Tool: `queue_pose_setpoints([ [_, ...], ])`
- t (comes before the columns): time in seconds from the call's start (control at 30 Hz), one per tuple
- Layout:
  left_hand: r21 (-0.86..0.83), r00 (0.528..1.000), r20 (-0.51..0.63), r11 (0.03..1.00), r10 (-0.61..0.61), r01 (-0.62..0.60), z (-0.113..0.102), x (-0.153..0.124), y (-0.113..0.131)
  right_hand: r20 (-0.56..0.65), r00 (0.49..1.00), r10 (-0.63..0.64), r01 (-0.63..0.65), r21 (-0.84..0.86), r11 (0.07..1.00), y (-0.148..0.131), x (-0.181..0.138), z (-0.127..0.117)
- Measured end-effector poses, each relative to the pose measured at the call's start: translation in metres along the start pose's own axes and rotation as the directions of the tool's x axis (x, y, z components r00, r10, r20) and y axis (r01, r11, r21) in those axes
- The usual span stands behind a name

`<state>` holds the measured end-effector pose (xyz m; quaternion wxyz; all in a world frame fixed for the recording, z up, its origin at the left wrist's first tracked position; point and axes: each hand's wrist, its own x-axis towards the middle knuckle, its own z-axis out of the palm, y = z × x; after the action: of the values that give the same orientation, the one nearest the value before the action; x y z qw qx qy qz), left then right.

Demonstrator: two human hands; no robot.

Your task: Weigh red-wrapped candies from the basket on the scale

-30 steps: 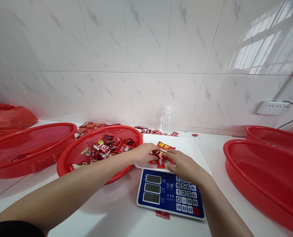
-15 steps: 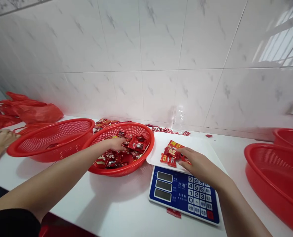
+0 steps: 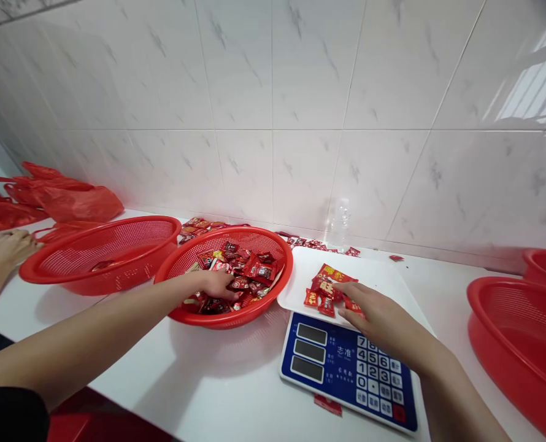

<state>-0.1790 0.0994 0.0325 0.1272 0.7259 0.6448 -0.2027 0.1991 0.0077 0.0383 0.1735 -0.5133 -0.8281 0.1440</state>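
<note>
My left hand (image 3: 218,284) reaches into a red perforated basket (image 3: 280,279) full of small red snack packets (image 3: 259,269). Its fingers are apart and rest on the packets, with the tips partly hidden among them. Over the white tray (image 3: 378,264) of a digital scale (image 3: 342,368), my right hand (image 3: 365,307) is held with fingers spread. Its fingertips touch a few red and yellow packets (image 3: 327,287) lying on the tray. The blue keypad panel of the scale faces me, partly covered by my right forearm.
Another red basket (image 3: 98,236) stands at left, beside another person's hand (image 3: 13,245) and red plastic bags (image 3: 82,202). Loose packets (image 3: 199,226) and a clear bottle (image 3: 342,224) are along the wall. More red baskets (image 3: 498,319) stand at right. One packet (image 3: 328,404) lies by the scale's front edge.
My left hand has lowered slightly within the basket, its fingers now lying on the packets. The right hand stays at the tray's packets. The whole view has shifted a little.
</note>
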Motion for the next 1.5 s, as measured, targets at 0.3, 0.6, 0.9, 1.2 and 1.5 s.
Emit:
queue_pose_setpoints([
  [0.3, 0.019, 0.991, -0.111, 0.997, -0.078, 0.080, -0.001, 0.017, -0.021, 0.047, 0.998, 0.030, -0.030, -0.009, 1.000, -0.006, -0.004, -0.003],
  [0.6, -0.004, 0.997, 0.058, 0.999, 0.043, -0.043, 0.004, 0.005, -0.008, 0.053, 0.997, 0.051, -0.050, -0.027, 0.998, -0.002, -0.004, 0.001],
  [0.9, -0.184, 0.992, -0.002, 0.975, 0.123, -0.121, 0.007, 0.002, -0.004, 0.050, 0.997, 0.053, -0.052, -0.021, 0.998, -0.005, -0.006, -0.002],
  [1.2, -0.401, 0.952, -0.285, 0.889, 0.109, -0.222, -0.033, -0.010, 0.006, 0.018, 0.999, 0.028, -0.028, -0.002, 1.000, 0.002, -0.008, -0.006],
  [1.5, -0.637, 0.828, -0.516, 0.549, 0.217, -0.541, -0.073, -0.031, 0.097, -0.032, 0.997, 0.071, -0.071, 0.013, 0.997, 0.007, -0.012, -0.023],
])
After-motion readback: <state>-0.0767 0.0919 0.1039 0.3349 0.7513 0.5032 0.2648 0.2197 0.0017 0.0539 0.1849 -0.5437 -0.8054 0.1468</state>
